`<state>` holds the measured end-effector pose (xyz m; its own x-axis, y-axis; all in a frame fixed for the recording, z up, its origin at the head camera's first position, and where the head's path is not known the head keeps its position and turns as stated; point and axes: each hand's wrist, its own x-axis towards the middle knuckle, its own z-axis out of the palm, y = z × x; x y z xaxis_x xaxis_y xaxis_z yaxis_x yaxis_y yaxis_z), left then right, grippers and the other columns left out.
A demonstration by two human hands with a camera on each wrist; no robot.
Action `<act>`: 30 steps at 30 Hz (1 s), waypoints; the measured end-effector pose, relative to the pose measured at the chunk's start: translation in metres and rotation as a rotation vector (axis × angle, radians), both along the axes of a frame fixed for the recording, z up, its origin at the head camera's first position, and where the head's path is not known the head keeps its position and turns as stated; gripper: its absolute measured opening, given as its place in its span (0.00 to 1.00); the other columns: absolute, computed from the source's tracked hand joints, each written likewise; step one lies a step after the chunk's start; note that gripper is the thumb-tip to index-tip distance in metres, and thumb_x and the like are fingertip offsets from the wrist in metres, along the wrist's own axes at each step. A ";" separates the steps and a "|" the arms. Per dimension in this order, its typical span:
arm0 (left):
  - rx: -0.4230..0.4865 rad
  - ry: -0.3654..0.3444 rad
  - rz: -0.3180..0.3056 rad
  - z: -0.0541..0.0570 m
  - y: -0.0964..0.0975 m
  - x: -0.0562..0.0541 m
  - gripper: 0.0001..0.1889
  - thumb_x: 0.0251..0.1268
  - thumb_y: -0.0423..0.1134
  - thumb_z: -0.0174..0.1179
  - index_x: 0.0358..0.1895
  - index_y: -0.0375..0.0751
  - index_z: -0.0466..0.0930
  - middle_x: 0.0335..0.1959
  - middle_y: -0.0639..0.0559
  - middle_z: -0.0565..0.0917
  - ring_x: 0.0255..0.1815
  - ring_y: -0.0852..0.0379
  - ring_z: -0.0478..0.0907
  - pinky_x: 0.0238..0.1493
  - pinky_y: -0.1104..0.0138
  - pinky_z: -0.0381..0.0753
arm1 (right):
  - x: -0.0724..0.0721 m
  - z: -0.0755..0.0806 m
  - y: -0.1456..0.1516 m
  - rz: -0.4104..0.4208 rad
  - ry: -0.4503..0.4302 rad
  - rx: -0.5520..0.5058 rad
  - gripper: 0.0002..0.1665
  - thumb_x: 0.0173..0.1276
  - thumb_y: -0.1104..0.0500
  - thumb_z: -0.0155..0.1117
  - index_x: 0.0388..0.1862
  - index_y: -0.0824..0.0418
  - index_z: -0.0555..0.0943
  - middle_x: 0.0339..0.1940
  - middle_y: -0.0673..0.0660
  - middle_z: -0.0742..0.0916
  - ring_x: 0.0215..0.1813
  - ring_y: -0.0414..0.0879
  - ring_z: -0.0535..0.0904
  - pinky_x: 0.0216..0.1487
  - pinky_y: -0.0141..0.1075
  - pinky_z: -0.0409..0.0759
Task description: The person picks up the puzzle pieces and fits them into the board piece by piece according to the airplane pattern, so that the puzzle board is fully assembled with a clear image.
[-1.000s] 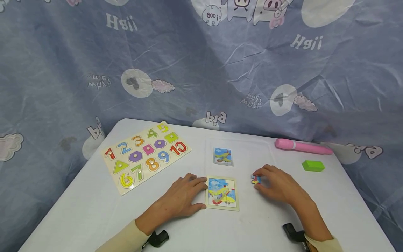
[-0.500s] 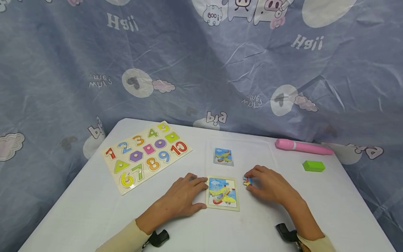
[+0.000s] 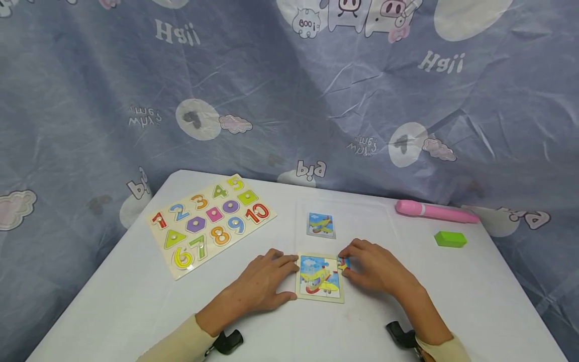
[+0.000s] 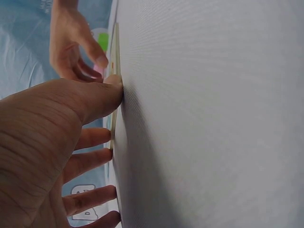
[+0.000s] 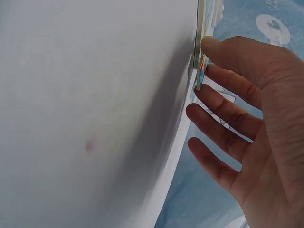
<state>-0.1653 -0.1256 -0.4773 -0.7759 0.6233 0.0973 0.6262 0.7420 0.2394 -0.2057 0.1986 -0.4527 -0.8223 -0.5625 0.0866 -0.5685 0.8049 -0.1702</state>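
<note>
A small square wooden jigsaw puzzle (image 3: pixel 322 299) with a yellow airplane picture lies on the white table, a white gap showing at its upper right. My left hand (image 3: pixel 262 284) rests beside it, fingers extended and spread; fingertips and thumb touch its left edge. Between thumb and fingers, my right hand (image 3: pixel 375 265) pinches a blue, red and yellow puzzle piece (image 3: pixel 345 263) at the puzzle's right edge, near the gap. In the right wrist view this puzzle piece (image 5: pixel 202 71) is seen edge-on, overlapping the frame's end; the other fingers are spread away from it.
Behind the puzzle lies a small card (image 3: pixel 321 225) with the same airplane picture. A board of numbers and shapes (image 3: pixel 204 257) is at the left. Toward the right are a pink marker-shaped object (image 3: pixel 436 210) and a green block (image 3: pixel 450 239). A patterned blue-grey curtain (image 3: pixel 271 100) hangs behind the table.
My right hand has moved left, carrying the puzzle piece from the bare table to the puzzle's right edge. My left hand has stayed at the puzzle's left side.
</note>
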 end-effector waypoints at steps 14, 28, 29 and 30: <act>-0.008 0.000 0.000 0.001 0.000 0.000 0.31 0.68 0.61 0.72 0.70 0.53 0.81 0.78 0.57 0.76 0.74 0.50 0.72 0.64 0.49 0.80 | 0.001 0.001 -0.018 0.048 0.014 0.017 0.20 0.65 0.50 0.81 0.55 0.50 0.90 0.49 0.44 0.86 0.51 0.42 0.83 0.55 0.47 0.85; -0.006 -0.015 -0.001 0.002 0.000 0.001 0.31 0.69 0.61 0.71 0.71 0.53 0.80 0.78 0.56 0.75 0.74 0.50 0.72 0.66 0.48 0.80 | 0.000 0.003 -0.030 0.039 -0.043 0.041 0.19 0.66 0.49 0.82 0.54 0.50 0.90 0.51 0.45 0.87 0.54 0.44 0.83 0.59 0.48 0.85; -0.007 -0.015 0.000 0.002 0.000 0.001 0.31 0.69 0.61 0.71 0.71 0.53 0.80 0.78 0.56 0.75 0.74 0.50 0.72 0.66 0.49 0.80 | 0.000 0.003 -0.030 0.040 -0.041 0.038 0.19 0.65 0.49 0.83 0.53 0.49 0.90 0.50 0.45 0.87 0.53 0.44 0.83 0.59 0.48 0.85; -0.010 -0.015 0.000 0.002 0.000 0.000 0.31 0.69 0.61 0.71 0.71 0.53 0.80 0.78 0.56 0.75 0.74 0.50 0.72 0.66 0.49 0.80 | 0.000 0.003 -0.031 0.043 -0.041 0.036 0.18 0.65 0.49 0.83 0.52 0.49 0.90 0.50 0.45 0.87 0.53 0.44 0.83 0.59 0.48 0.85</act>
